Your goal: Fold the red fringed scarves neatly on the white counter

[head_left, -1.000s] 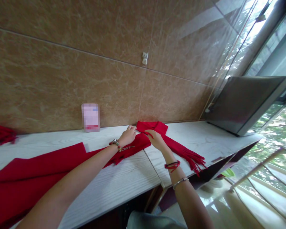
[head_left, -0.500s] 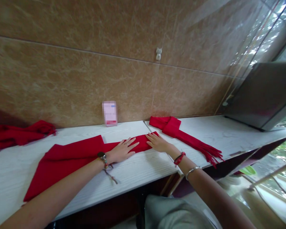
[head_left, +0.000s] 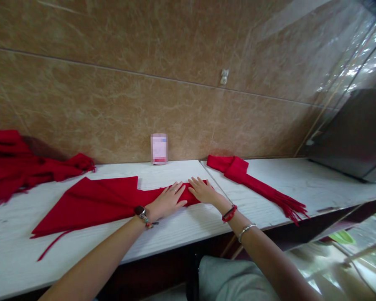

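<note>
A red scarf [head_left: 113,198] lies across the white table, wide and unevenly folded on the left and narrowing to a folded strip on the right. Flat on the narrow strip rests my left hand [head_left: 166,202], fingers spread, with a ring and a wrist watch showing. My right hand [head_left: 203,190] lies on the strip's right end, its fingers stretched out and pointing up and left. A short gap of red cloth shows between the two hands. Neither hand grips the fabric.
To the right lies another red scarf [head_left: 244,177], folded at one end, with fringes. A heap of red cloth [head_left: 6,167] sits at the far left. A small pinkish card or box [head_left: 159,149] leans on the brown wall. A dark grey appliance [head_left: 352,133] stands at the right.
My hands have come closer together on the strip. The scarf's left part has shifted and lies differently, with a thin strand now showing. The view has turned slightly left.
</note>
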`<control>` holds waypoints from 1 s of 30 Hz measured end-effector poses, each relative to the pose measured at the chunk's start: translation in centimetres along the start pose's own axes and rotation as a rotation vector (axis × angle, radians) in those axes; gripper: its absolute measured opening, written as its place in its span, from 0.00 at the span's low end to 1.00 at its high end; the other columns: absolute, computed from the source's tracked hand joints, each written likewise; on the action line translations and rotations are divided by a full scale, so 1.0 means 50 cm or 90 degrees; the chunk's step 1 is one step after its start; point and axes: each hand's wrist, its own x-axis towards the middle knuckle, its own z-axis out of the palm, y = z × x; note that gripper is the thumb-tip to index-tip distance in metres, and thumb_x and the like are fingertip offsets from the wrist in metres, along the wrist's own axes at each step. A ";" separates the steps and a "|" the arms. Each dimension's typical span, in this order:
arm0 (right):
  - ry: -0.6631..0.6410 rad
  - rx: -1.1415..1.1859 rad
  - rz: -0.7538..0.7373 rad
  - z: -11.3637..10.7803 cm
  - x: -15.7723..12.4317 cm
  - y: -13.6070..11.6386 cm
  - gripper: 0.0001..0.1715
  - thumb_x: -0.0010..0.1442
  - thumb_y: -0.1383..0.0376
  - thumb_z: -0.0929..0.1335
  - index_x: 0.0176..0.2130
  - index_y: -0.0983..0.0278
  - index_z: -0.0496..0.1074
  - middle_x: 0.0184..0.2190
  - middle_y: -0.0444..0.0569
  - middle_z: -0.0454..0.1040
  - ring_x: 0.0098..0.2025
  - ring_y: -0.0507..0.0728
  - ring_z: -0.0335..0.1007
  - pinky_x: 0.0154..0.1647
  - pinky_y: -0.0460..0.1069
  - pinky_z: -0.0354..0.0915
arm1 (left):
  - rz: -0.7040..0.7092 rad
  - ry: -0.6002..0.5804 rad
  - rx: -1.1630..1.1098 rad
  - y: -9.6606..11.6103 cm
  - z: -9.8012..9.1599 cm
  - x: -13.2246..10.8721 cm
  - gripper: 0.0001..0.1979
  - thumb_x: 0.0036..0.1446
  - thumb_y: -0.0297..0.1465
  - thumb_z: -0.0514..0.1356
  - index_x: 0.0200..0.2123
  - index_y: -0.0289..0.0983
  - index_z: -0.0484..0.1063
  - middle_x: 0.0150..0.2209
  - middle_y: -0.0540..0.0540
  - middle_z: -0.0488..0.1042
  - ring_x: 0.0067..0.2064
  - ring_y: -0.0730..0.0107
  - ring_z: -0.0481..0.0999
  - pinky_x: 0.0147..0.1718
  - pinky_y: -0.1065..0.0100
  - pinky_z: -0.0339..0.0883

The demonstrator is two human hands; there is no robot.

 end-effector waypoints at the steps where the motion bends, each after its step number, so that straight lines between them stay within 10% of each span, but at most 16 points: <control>1: -0.005 -0.010 -0.008 0.005 -0.004 0.005 0.19 0.63 0.66 0.56 0.51 0.62 0.65 0.59 0.57 0.57 0.60 0.67 0.50 0.50 0.69 0.55 | 0.003 -0.019 0.007 0.000 0.009 -0.004 0.29 0.60 0.42 0.46 0.61 0.33 0.48 0.63 0.37 0.46 0.63 0.61 0.43 0.58 0.59 0.43; 13: 0.007 0.054 0.253 0.017 -0.040 0.138 0.26 0.62 0.67 0.56 0.58 0.71 0.56 0.59 0.64 0.54 0.61 0.68 0.46 0.54 0.68 0.53 | 0.013 0.000 0.004 -0.004 0.021 -0.021 0.26 0.62 0.41 0.43 0.60 0.38 0.51 0.63 0.42 0.48 0.64 0.62 0.43 0.58 0.59 0.43; 17: 0.121 0.138 0.144 -0.005 -0.017 0.086 0.26 0.62 0.66 0.55 0.59 0.71 0.55 0.59 0.61 0.56 0.61 0.61 0.47 0.58 0.60 0.52 | -0.038 0.050 0.018 0.001 0.030 -0.025 0.26 0.62 0.42 0.43 0.60 0.39 0.51 0.63 0.41 0.46 0.63 0.57 0.42 0.58 0.54 0.45; 22: 0.048 0.101 -0.042 0.000 -0.017 -0.018 0.26 0.64 0.61 0.56 0.58 0.70 0.56 0.59 0.61 0.55 0.62 0.62 0.46 0.57 0.61 0.53 | -0.101 0.050 0.051 0.006 0.039 -0.026 0.31 0.60 0.43 0.46 0.61 0.31 0.48 0.62 0.32 0.46 0.63 0.50 0.44 0.57 0.53 0.47; 30: 0.005 0.047 -0.075 -0.004 -0.026 -0.020 0.24 0.64 0.64 0.55 0.58 0.68 0.58 0.59 0.60 0.54 0.61 0.62 0.47 0.56 0.61 0.54 | -0.085 0.065 0.053 0.005 0.045 -0.026 0.28 0.60 0.41 0.46 0.61 0.36 0.49 0.63 0.37 0.47 0.63 0.49 0.44 0.56 0.50 0.47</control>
